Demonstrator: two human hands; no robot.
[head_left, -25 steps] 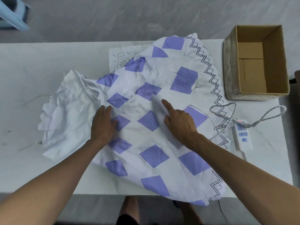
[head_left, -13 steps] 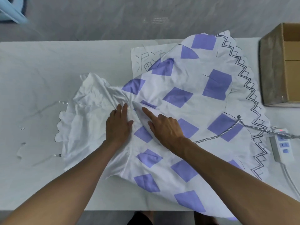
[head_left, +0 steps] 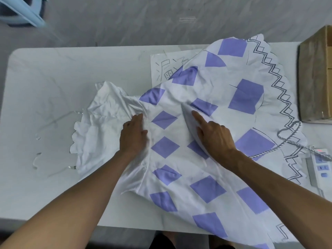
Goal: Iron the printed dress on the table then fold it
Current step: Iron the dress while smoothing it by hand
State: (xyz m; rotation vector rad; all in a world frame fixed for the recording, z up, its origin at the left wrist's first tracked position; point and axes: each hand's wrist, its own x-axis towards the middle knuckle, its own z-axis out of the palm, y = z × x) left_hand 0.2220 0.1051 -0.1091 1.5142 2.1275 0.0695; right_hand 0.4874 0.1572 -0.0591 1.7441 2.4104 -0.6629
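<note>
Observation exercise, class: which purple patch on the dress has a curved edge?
The fan-shaped patch at the far side of the dress, just left of the topmost purple square; its top edge arcs, while the others show straight sides.

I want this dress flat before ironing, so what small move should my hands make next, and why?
Probably sweep the right hand outward toward the zigzag hem, while the left hand pins the waist: a raised fold stands beside the right index finger, and the dress lies wrinkled.
</note>
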